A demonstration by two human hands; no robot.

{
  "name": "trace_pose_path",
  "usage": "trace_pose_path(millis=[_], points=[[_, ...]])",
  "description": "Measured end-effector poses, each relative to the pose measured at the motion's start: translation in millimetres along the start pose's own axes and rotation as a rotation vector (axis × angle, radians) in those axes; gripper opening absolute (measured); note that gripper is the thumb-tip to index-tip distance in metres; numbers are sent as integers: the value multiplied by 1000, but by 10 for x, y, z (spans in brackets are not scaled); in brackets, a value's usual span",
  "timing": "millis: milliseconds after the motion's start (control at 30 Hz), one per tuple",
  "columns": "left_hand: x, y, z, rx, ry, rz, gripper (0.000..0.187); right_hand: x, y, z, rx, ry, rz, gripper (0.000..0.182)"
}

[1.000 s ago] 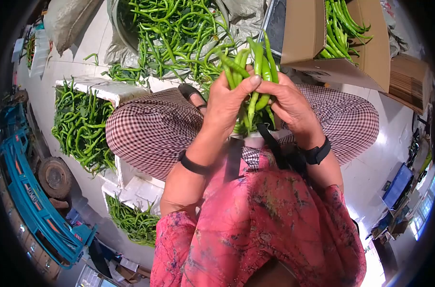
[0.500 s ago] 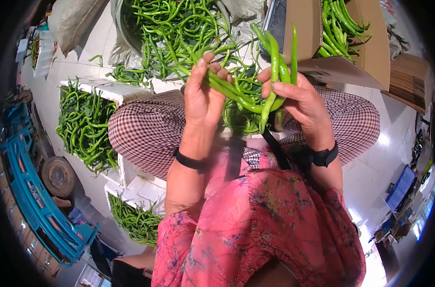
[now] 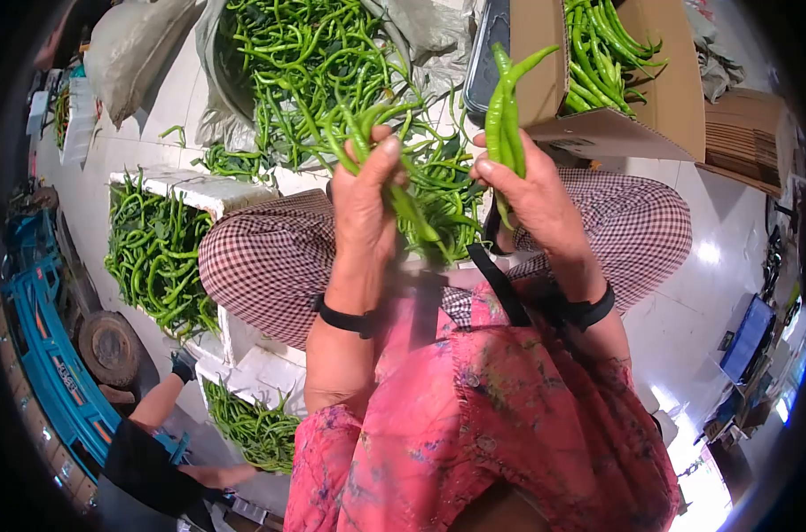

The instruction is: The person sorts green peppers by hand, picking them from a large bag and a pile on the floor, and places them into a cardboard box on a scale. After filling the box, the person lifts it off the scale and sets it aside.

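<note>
At far left, around 8 o'clock from the left hand, stand a teal vehicle [image 3: 61, 355] and, lower and nearer, another person [image 3: 137, 465] in dark clothing. A white foam box [image 3: 190, 191] filled with peppers lies just below 9 o'clock from that hand, and a lower white box [image 3: 261, 368], also holding peppers, sits at 7 o'clock. The left hand [image 3: 363, 199] has its fingers curled inward and its thumb folded over, clasping several long green peppers [image 3: 357, 135]; these run between thumb and fingers, poking out towards 11 o'clock, while blurred lengths slant out at 5 o'clock. Beyond it, at 11 o'clock, spreads a heap of peppers [image 3: 305, 53]. The right hand [image 3: 540, 195], well apart from the left, pinches a small bunch of peppers [image 3: 509, 115] between thumb and bent fingers; they stand out past the fingertips at 12 o'clock, one tip forking to 1 o'clock, and a thin end dips below the thumb towards 6 o'clock. From the right hand, an open cardboard box [image 3: 638, 137] holding more peppers is at 1 o'clock.
</note>
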State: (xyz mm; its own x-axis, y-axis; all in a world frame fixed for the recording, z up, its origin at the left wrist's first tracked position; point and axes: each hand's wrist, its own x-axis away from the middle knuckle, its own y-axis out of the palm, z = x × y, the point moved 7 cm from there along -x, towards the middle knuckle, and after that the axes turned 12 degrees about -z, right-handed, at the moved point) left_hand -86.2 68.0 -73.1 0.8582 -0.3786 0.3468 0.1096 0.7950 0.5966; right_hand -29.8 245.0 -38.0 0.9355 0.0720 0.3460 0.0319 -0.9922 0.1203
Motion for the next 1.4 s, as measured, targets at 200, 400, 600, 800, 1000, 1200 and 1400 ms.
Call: trace_pose_path(millis=[200, 400, 600, 800, 1000, 1200, 1400], points=[[16, 364, -167, -186, 26, -172, 53, -106, 565, 73, 825, -348, -59, 49], [-71, 1, -90, 208, 38, -48, 23, 85, 603, -269, 698, -352, -108, 43], [-71, 45, -10, 596, 17, -273, 42, 289, -321, -389, 97, -196, 321, 28], [-48, 202, 11, 621, 54, -438, 51, 51, 318, 411, -1008, 157, -308, 45], [-66, 241, -71, 620, -19, -440, 44, 222, 252, 64, -268, -7, -407, 40], [68, 274, -109, 319, -52, -183, 40, 559, -23, -762, 730, -395, 231, 72], [373, 926, 63, 172, -18, -197, 51, 305, 300, -483, 390, -155, -88, 63]])
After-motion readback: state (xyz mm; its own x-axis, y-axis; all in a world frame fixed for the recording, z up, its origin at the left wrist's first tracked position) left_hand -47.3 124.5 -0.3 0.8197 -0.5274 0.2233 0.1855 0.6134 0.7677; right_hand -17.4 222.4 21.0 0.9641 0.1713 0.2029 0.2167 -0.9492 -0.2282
